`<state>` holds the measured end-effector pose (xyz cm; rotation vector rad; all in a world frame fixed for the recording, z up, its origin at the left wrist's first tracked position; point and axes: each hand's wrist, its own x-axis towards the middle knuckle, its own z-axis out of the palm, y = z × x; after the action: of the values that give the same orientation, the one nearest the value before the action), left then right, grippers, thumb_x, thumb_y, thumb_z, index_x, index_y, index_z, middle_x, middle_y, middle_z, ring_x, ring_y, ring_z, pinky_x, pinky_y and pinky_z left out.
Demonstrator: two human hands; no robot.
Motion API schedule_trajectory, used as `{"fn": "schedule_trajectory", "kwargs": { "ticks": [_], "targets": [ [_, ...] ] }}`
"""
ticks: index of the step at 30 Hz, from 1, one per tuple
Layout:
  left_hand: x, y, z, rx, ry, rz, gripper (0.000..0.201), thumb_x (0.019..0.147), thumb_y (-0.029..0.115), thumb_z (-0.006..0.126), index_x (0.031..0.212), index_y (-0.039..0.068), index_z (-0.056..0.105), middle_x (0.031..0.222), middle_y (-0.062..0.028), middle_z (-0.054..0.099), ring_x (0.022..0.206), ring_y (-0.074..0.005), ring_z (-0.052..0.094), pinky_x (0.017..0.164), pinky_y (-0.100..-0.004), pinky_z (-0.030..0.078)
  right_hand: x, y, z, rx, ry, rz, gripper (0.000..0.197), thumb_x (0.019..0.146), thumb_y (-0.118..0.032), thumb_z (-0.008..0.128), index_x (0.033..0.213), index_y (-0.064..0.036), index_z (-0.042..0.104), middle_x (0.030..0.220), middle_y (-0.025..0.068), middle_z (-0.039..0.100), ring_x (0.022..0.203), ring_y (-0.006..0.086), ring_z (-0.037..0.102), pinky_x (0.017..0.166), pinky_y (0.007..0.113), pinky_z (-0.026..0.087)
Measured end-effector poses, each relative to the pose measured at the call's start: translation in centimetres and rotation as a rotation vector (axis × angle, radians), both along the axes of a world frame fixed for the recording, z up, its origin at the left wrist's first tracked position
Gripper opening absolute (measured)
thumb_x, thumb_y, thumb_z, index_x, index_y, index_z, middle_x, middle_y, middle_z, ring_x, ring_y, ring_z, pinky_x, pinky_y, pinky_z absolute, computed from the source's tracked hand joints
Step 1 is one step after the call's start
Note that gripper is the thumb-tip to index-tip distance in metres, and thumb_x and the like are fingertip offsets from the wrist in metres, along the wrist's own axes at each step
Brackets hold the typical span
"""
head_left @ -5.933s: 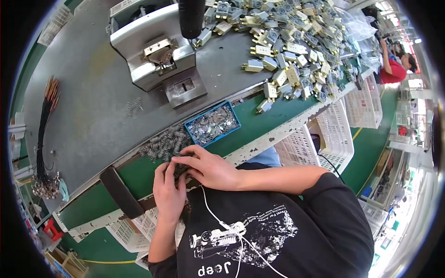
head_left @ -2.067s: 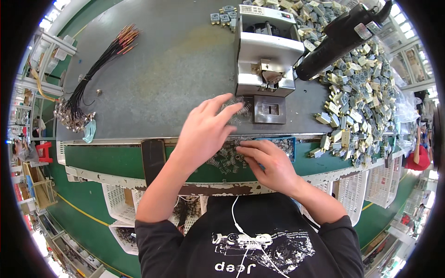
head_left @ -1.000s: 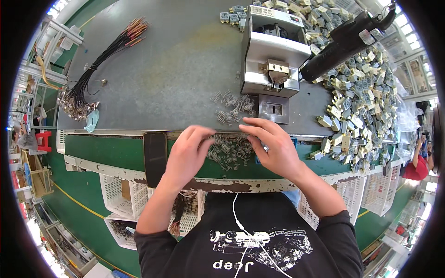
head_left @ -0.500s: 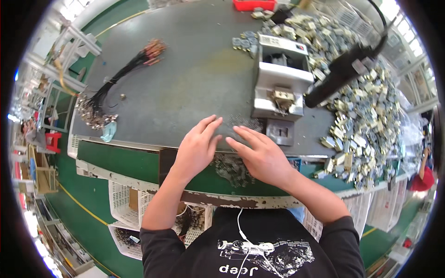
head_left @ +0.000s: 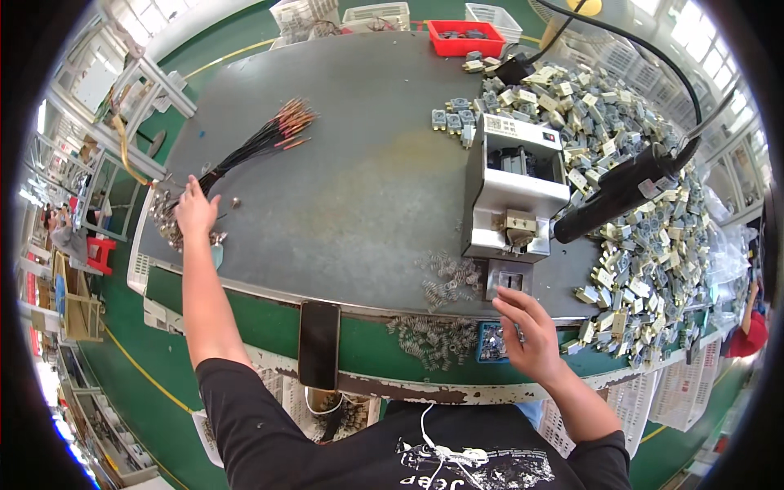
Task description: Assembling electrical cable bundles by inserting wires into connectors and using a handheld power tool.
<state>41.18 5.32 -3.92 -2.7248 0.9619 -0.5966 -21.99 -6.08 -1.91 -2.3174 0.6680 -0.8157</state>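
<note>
My left hand (head_left: 197,211) reaches out to the left side of the table, over the metal-ended part of a bundle of black wires (head_left: 249,151) with copper-orange tips. Its fingers are stretched out, and no held thing shows in them. My right hand (head_left: 531,339) hovers at the table's front edge with its fingers apart and nothing in it. Beside it are a small blue tray (head_left: 492,343) and a square metal block (head_left: 510,278). Small coil springs (head_left: 437,341) lie in a heap on the green ledge, with more loose springs (head_left: 449,278) on the tabletop.
A silver bench machine (head_left: 523,192) stands right of centre. Past it, a black cylindrical tool (head_left: 612,196) hangs above a large pile of grey and cream connector-like parts (head_left: 645,261). A phone (head_left: 318,345) lies at the front edge. A red bin (head_left: 465,39) sits at the back.
My hands were close together over the springs. The left has moved far left to the wire bundle; the right has drawn back a little to the right. The view has shifted, uncovering the phone.
</note>
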Motion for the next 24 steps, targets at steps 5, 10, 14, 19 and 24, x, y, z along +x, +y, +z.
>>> {"fn": "schedule_trajectory", "kwargs": {
  "ticks": [5, 10, 14, 19, 24],
  "targets": [
    [-4.0, -3.3, 5.6, 0.282, 0.164, 0.209, 0.072, 0.071, 0.056, 0.079, 0.121, 0.006, 0.064, 0.12, -0.0129, 0.061, 0.115, -0.0304, 0.06, 0.094, -0.0442, 0.049, 0.8, -0.4, 0.6, -0.01, 0.078, 0.036, 0.038, 0.083, 0.007, 0.064, 0.118, -0.0053, 0.066, 0.126, 0.0189, 0.062, 0.111, 0.0347, 0.064, 0.093, 0.039, 0.052],
    [-2.6, -1.2, 2.8, 0.248, 0.131, -0.053, 0.054, 0.076, 0.043, 0.075, 0.111, 0.003, 0.065, 0.117, -0.0174, 0.064, 0.11, -0.0371, 0.064, 0.096, -0.0457, 0.049, 9.1, -1.9, -0.4, -0.246, 0.2, 0.301, 0.04, 0.086, -0.005, 0.065, 0.126, -0.0107, 0.062, 0.132, 0.0195, 0.058, 0.123, 0.0335, 0.057, 0.103, 0.042, 0.047],
    [-5.7, -1.4, 3.1, 0.0, 0.522, 0.036, 0.051, 0.077, 0.036, 0.068, 0.106, -0.003, 0.056, 0.112, -0.0311, 0.065, 0.108, -0.0437, 0.062, 0.093, -0.049, 0.05, 11.5, -2.3, -3.5, -0.454, 0.409, 0.303, 0.042, 0.095, -0.021, 0.058, 0.134, -0.0056, 0.055, 0.139, 0.0191, 0.054, 0.133, 0.0333, 0.049, 0.113, 0.044, 0.036],
    [-7.2, 0.8, 4.2, -0.112, 0.583, -0.036, 0.049, 0.076, 0.032, 0.066, 0.107, -0.005, 0.057, 0.105, -0.0306, 0.066, 0.107, -0.0438, 0.062, 0.093, -0.0472, 0.05, 8.2, -2.2, -3.2, -0.514, 0.635, 0.299, 0.045, 0.096, -0.024, 0.057, 0.134, -0.0013, 0.053, 0.141, 0.0193, 0.053, 0.134, 0.0338, 0.048, 0.114, 0.045, 0.035],
    [-9.8, 1.3, 7.5, -0.346, 0.593, -0.176, 0.038, 0.078, 0.019, 0.063, 0.106, -0.005, 0.056, 0.081, -0.018, 0.066, 0.076, -0.0266, 0.067, 0.072, -0.0385, 0.05, 8.1, -1.6, 0.6, -0.45, 0.455, 0.297, 0.051, 0.087, -0.013, 0.067, 0.137, -0.0084, 0.054, 0.137, 0.0184, 0.055, 0.129, 0.0344, 0.052, 0.107, 0.044, 0.042]
  ]
}}
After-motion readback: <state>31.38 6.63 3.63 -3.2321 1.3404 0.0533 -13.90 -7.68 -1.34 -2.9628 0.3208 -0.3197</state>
